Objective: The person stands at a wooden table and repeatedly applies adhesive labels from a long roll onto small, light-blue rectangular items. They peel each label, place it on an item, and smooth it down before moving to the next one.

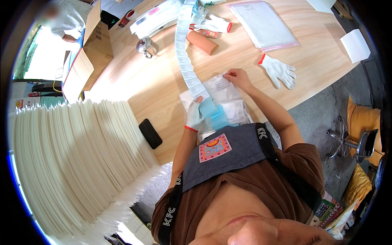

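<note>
Where bags [228,104] overlap, contents indistinct under hands.

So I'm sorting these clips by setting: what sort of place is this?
Probably a small packing or labelling workroom. A long label strip runs down a wooden table to clear bags under the person's hands, an open cardboard box sits at the table's edge, and a tall stack of white sheets stands nearby.

Packing workshop: a wooden table [155,81] carries a label strip [185,53] and clear bags [263,24] at twelve o'clock; cardboard boxes [87,53] at ten, stacked white sheets [69,159] at eight.
</note>
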{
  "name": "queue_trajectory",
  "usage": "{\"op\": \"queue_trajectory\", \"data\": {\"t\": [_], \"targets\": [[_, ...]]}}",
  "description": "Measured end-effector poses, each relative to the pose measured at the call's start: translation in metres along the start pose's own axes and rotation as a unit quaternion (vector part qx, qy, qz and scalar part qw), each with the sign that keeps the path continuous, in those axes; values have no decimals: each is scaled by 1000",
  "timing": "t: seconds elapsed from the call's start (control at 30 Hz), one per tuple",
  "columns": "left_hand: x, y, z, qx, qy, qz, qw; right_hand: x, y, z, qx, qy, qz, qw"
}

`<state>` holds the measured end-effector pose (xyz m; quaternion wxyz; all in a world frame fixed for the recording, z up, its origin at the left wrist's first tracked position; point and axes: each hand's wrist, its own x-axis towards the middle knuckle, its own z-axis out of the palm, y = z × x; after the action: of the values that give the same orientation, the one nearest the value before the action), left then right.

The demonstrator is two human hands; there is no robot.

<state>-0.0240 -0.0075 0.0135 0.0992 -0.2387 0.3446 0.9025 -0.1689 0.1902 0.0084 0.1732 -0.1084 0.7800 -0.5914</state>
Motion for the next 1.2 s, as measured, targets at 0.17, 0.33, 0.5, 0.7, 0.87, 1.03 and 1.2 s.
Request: {"op": "queue_trajectory", "data": {"t": [0.17, 0.33, 0.5, 0.7, 0.87, 1.03, 1.2], "targets": [[-2, 3, -7, -63, 13, -9, 998, -16, -10, -7, 53, -40, -35, 997], [-44, 34, 45, 8, 13, 132, 991, -64, -36, -14, -31, -179, -247, 952], [-30, 23, 40, 128, 7, 102, 986, -83, -34, -16, -164, -427, -135, 879], [-6, -10, 12, 171, -13, 77, 982, -59, -37, 16, -73, -91, -179, 977], [11, -19, -13, 151, -36, 83, 984, -56, -26, 42, -15, -125, -136, 983], [14, -16, -21, 46, 11, 42, 998, -66, -37, 44, -161, -46, -290, 942], [23, -22, -30, 47, 82, 31, 995, -70, -36, 43, -70, -61, -291, 952]]}}
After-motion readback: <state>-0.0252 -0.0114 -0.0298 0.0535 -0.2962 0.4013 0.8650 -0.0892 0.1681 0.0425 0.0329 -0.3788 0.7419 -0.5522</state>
